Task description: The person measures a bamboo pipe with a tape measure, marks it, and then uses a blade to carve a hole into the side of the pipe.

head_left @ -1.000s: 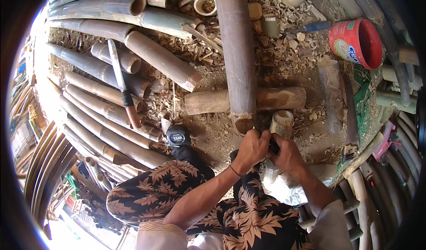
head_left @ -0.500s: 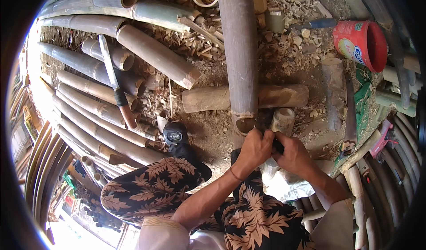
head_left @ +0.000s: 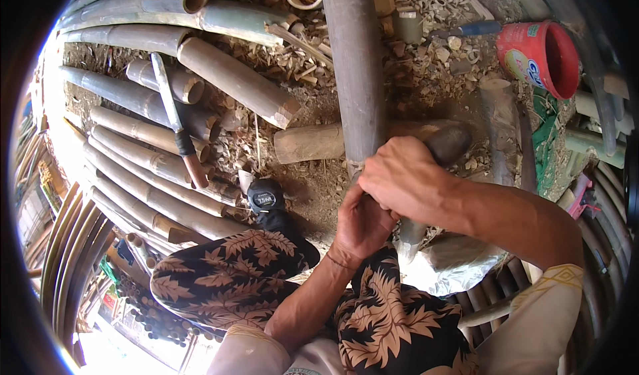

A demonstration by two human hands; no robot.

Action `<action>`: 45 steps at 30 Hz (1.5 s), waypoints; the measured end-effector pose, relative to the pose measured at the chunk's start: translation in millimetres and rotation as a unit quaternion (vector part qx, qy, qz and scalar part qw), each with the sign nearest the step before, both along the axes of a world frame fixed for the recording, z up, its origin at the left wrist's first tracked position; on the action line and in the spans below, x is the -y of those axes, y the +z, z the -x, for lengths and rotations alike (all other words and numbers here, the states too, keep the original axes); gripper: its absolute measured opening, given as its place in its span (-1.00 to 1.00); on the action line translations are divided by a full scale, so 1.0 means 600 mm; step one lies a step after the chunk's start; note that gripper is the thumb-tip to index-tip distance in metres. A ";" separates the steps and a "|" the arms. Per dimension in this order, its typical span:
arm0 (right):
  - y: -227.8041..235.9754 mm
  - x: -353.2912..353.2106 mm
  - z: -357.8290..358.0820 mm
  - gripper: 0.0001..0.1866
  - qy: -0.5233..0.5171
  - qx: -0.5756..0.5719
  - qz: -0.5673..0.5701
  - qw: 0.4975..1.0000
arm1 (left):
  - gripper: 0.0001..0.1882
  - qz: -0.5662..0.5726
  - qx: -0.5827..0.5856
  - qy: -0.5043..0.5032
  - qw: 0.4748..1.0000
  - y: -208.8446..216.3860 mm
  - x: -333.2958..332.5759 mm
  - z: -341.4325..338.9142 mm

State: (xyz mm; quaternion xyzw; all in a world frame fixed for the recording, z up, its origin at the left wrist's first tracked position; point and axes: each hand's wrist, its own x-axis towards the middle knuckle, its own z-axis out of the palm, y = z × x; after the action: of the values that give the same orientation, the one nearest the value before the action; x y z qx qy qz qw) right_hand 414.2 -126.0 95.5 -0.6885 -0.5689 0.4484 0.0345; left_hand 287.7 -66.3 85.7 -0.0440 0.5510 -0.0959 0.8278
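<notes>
A thick grey-brown bamboo pole (head_left: 356,62) runs toward me, resting across a short log (head_left: 309,143). My right hand (head_left: 403,175) is closed at its near end, knuckles up. The dark, rounded handle of a tool (head_left: 452,142) sticks out from the far side of that fist; the rest of the tool is hidden. Just below, my left hand (head_left: 363,225) has its palm turned up and its fingers curled at the pole's end. What these fingers grip is covered by the right hand.
To the left lie several bamboo lengths (head_left: 236,82), a long blade with a wooden handle (head_left: 166,95) and a black tape measure (head_left: 265,198). Wood chips, a blue-handled tool (head_left: 480,27) and a red bucket (head_left: 532,52) are at far right. Clear plastic (head_left: 459,275) lies near my right.
My right hand has turned over and moved up and left onto the pole's end, elbow swung outward. The tool's handle now points away to the right. My left hand has rotated palm up.
</notes>
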 end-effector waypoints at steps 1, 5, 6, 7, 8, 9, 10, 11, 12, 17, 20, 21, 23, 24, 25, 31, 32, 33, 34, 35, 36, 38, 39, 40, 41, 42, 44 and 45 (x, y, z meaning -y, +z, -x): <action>-0.001 0.008 -0.005 -0.91 -0.023 -0.035 0.012 0.999 | -0.62 0.003 0.057 0.011 0.998 -0.027 0.010 0.026; 0.002 0.111 0.065 -0.75 -0.294 -0.083 0.085 0.948 | -0.60 -0.299 0.047 -0.360 0.882 -0.043 0.020 0.021; 0.008 0.123 0.082 -0.76 -0.386 -0.124 0.121 0.906 | -0.58 -0.381 0.128 -0.464 0.789 -0.041 0.021 0.020; 0.003 0.125 0.084 -0.76 -0.378 -0.128 0.116 0.909 | -0.59 -0.331 0.109 -0.463 0.815 -0.041 0.015 0.016; 0.002 0.126 0.085 -0.76 -0.375 -0.131 0.114 0.911 | -0.60 -0.277 0.094 -0.462 0.837 -0.042 0.007 0.009; 0.002 0.123 0.083 -0.76 -0.370 -0.134 0.111 0.912 | -0.60 -0.223 0.078 -0.459 0.856 -0.043 0.001 0.009; 0.001 0.114 0.078 -0.76 -0.326 -0.117 0.127 0.929 | -0.61 -0.201 0.069 -0.408 0.888 -0.043 -0.002 0.016; 0.008 0.091 0.063 -0.77 -0.281 -0.100 0.145 0.944 | -0.62 -0.178 0.059 -0.355 0.916 -0.041 -0.005 0.025; 0.013 0.071 0.047 -0.77 -0.234 -0.077 0.155 0.957 | -0.63 -0.162 0.054 -0.299 0.939 -0.043 -0.008 0.028; 0.023 0.009 0.013 -0.86 -0.029 -0.053 0.075 0.995 | -0.63 -0.045 0.029 -0.072 0.996 -0.042 -0.006 0.046; 0.016 -0.028 0.009 -0.88 0.007 0.038 -0.017 0.999 | -0.59 0.008 -0.042 0.027 0.999 -0.001 -0.011 0.012; 0.007 -0.038 -0.005 -0.89 0.038 0.013 0.026 0.999 | -0.62 0.017 -0.012 0.038 0.999 -0.003 -0.011 0.009; -0.013 -0.054 -0.030 -0.89 0.102 -0.036 0.112 0.988 | -0.65 0.042 0.097 0.080 0.991 -0.036 0.000 0.032; -0.013 -0.037 -0.027 -0.91 0.076 -0.048 0.100 0.991 | -0.65 0.055 0.154 0.102 0.981 -0.049 0.008 0.036; -0.010 -0.001 -0.019 -0.91 0.050 -0.060 0.088 0.993 | -0.70 0.049 0.156 0.079 0.983 -0.053 0.021 0.043; -0.013 0.124 0.043 -0.73 -0.044 -0.048 0.059 0.996 | -0.65 0.119 0.034 -0.040 0.992 -0.046 0.079 0.085; -0.019 0.131 0.052 -0.69 -0.066 -0.062 0.078 0.993 | -0.64 0.102 0.030 -0.071 0.992 -0.047 0.071 0.089; -0.022 0.138 0.071 -0.68 -0.123 -0.061 0.080 0.987 | -0.62 0.043 0.001 -0.138 0.990 -0.041 0.059 0.084; -0.022 0.149 0.103 -0.67 -0.179 -0.060 0.081 0.979 | -0.62 0.004 -0.008 -0.207 0.978 -0.038 0.049 0.086; -0.026 0.159 0.129 -0.65 -0.233 -0.057 0.076 0.968 | -0.62 -0.043 -0.017 -0.272 0.961 -0.037 0.039 0.085; -0.030 0.162 0.155 -0.65 -0.294 -0.059 0.053 0.953 | -0.62 -0.088 -0.028 -0.337 0.937 -0.036 0.030 0.088; -0.036 0.151 0.215 -0.64 -0.418 -0.068 0.007 0.906 | -0.60 -0.172 0.056 -0.441 0.879 -0.048 0.003 0.103; -0.035 0.141 0.235 -0.68 -0.459 -0.084 0.033 0.884 | -0.59 -0.181 0.082 -0.482 0.853 -0.046 -0.012 0.097; -0.041 0.128 0.258 -0.62 -0.513 -0.126 0.013 0.849 | -0.58 -0.189 0.108 -0.521 0.825 -0.043 -0.029 0.088; -0.043 0.110 0.281 -0.58 -0.555 -0.142 0.007 0.820 | -0.57 -0.181 0.086 -0.596 0.778 -0.039 -0.048 0.066; -0.048 0.089 0.301 -0.54 -0.594 -0.157 -0.003 0.789 | -0.58 -0.198 0.131 -0.652 0.720 -0.047 -0.070 0.053; -0.067 0.043 0.338 -0.50 -0.635 -0.095 -0.036 0.766 | -0.61 -0.218 0.209 -0.747 0.593 -0.059 -0.102 0.039; -0.061 0.039 0.340 -0.55 -0.646 -0.127 -0.017 0.752 | -0.64 -0.184 0.143 -0.763 0.603 -0.053 -0.103 0.025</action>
State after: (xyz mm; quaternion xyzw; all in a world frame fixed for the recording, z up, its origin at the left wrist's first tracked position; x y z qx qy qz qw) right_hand 210.3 -149.6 58.7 -0.8284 0.0139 0.3926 0.3994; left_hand 273.0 -4.5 54.1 0.5600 0.2652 -0.5945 0.5125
